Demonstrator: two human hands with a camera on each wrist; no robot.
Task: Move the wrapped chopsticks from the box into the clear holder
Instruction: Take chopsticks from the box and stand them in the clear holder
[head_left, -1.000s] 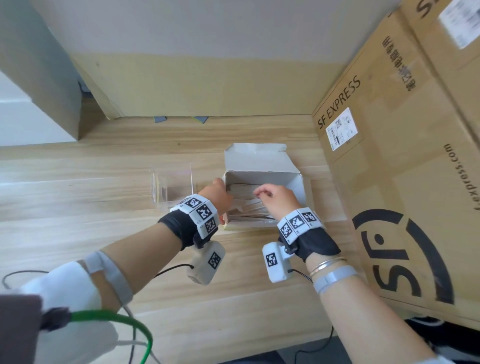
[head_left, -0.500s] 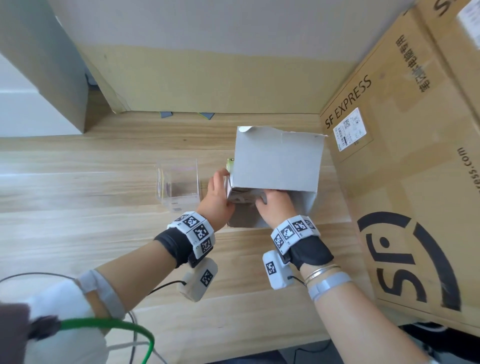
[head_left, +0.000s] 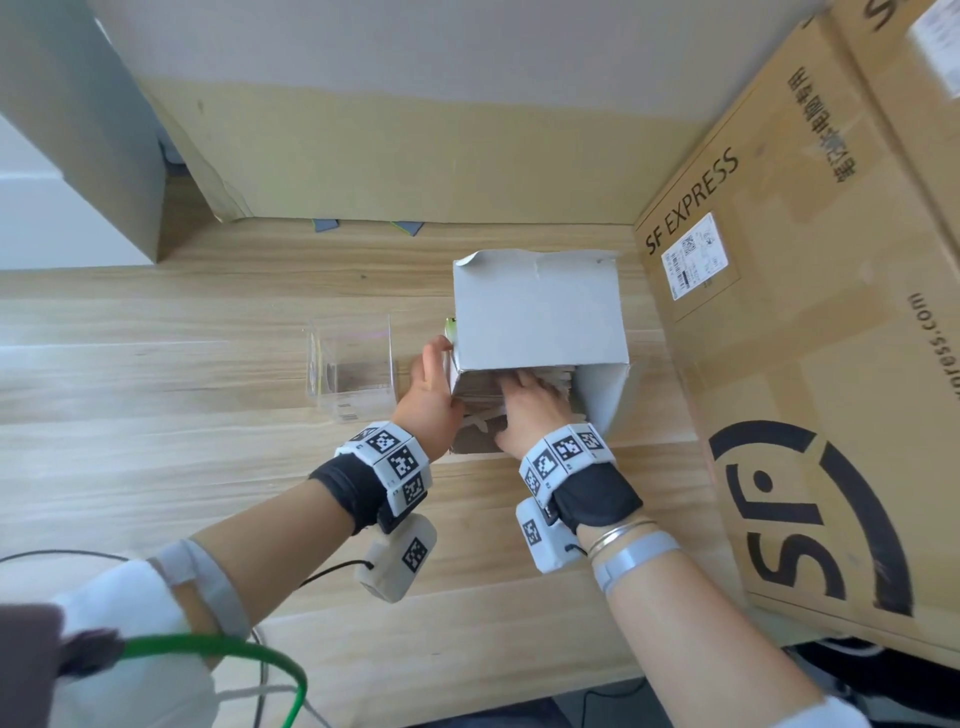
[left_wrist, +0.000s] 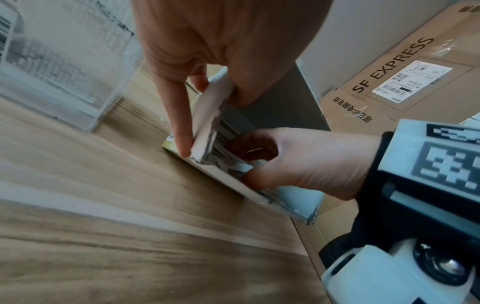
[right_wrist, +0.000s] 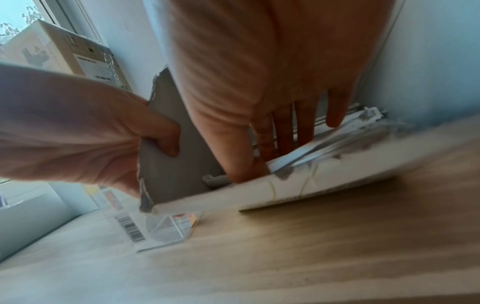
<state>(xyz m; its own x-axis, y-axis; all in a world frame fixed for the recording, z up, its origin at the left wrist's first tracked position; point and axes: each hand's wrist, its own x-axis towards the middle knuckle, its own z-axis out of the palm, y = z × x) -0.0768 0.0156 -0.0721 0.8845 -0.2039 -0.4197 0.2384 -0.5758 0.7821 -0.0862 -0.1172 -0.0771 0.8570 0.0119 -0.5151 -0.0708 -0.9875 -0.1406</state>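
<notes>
A white cardboard box stands tipped up on the wooden table, its open mouth facing me. My left hand pinches the box's left wall, thumb inside and fingers outside. My right hand reaches into the mouth, fingers over and thumb under a bunch of wrapped chopsticks; its fingertips are hidden inside. More paper wrappers show past the hand. The clear holder stands just left of the box, close to my left hand, and looks empty apart from a barcode label.
Large SF Express cartons wall off the right side, close to the box. A cardboard sheet leans along the back and a grey cabinet stands at the far left. Cables and a green cord hang near my left arm.
The box, lying flat with its flap open a second ago, now stands tipped up on its near edge. My right hand has pushed deeper into it; the left hand has kept the left wall.
</notes>
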